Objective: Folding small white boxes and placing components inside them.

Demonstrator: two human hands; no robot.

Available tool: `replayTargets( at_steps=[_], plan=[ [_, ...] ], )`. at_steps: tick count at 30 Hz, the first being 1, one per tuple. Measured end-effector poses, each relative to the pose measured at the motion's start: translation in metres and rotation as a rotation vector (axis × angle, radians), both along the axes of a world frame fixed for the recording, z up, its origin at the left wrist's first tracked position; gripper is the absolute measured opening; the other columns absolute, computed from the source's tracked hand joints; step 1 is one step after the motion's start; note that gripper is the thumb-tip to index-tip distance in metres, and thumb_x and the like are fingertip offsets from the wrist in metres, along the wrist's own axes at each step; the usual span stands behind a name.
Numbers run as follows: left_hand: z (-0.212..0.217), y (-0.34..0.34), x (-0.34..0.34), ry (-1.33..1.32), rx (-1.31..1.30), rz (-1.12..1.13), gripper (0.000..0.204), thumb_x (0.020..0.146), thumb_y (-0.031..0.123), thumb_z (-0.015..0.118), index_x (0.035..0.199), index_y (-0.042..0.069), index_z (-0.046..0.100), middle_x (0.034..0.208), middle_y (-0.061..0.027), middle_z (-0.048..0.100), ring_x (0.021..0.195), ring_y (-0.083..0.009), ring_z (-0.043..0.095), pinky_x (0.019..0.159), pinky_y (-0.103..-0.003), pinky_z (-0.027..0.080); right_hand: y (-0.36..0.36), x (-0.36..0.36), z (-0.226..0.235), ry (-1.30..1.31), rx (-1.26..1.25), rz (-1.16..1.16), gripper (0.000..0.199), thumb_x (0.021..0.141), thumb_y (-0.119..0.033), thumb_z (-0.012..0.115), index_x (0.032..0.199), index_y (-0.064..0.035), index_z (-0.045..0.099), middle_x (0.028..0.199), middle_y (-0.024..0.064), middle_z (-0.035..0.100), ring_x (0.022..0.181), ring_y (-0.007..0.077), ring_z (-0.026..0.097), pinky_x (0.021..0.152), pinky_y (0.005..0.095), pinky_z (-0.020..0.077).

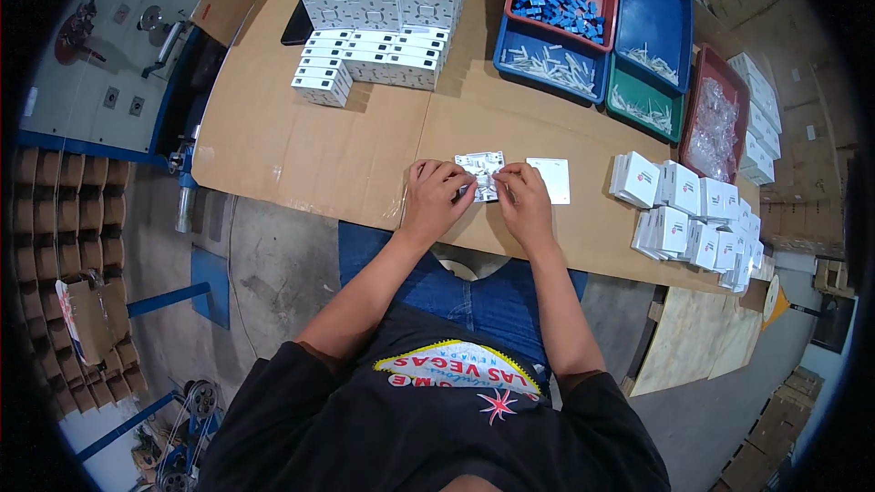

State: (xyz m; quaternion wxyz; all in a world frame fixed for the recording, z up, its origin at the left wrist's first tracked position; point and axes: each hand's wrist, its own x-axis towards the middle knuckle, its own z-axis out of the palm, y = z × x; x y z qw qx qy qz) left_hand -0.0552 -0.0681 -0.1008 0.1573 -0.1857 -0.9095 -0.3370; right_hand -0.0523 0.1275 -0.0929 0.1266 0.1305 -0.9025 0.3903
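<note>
My left hand (pixel 436 196) and my right hand (pixel 521 198) meet over a small white square switch part (pixel 481 167) that lies on the cardboard-covered table (pixel 301 146). Both hands pinch its near edge with their fingertips. Its back side faces up, showing grey moulded detail. A flat white square cover plate (pixel 550 179) lies just right of my right hand, touching nothing.
Stacks of white switch modules (pixel 383 14) fill the far middle. Red, blue and green trays (pixel 597 27) with small blue and white parts stand at far right. Several small white boxes (pixel 693 214) are piled at right. Cardboard dividers (pixel 64 246) stand on the floor at left.
</note>
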Motion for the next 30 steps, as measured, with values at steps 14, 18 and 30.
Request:
replayTargets(
  at_steps=[14,18,30],
  plan=[
    [0.005,-0.001,0.002,-0.052,-0.012,-0.034,0.021,0.083,0.021,0.077,0.101,0.012,0.071,0.102,-0.0027,0.067,0.104,-0.0249,0.061,0.102,-0.045,0.039,0.0,0.018,0.027,-0.058,0.233,0.084,0.023,0.083,-0.011,0.071,0.105,-0.0049,0.075,0.124,0.0091,0.062,0.11,0.0272,0.058,0.092,0.0415,0.0447],
    [0.016,-0.007,0.004,-0.077,-0.023,-0.108,0.027,0.082,0.025,0.079,0.105,0.013,0.072,0.106,-0.0037,0.067,0.107,-0.0249,0.06,0.103,-0.046,0.038,-0.005,0.024,0.03,-0.017,0.391,0.084,0.026,0.084,-0.014,0.071,0.107,-0.0035,0.075,0.125,0.0068,0.063,0.107,0.0239,0.058,0.088,0.04,0.043],
    [0.009,-0.024,-0.001,-0.005,-0.128,-0.242,0.039,0.075,0.028,0.085,0.11,0.014,0.074,0.113,-0.0005,0.066,0.11,-0.0203,0.06,0.108,-0.049,0.038,0.016,0.006,0.019,0.183,0.539,0.335,0.026,0.085,-0.02,0.072,0.107,-0.0051,0.072,0.102,0.0043,0.068,0.088,0.0214,0.061,0.079,0.0378,0.0429]
  ],
)
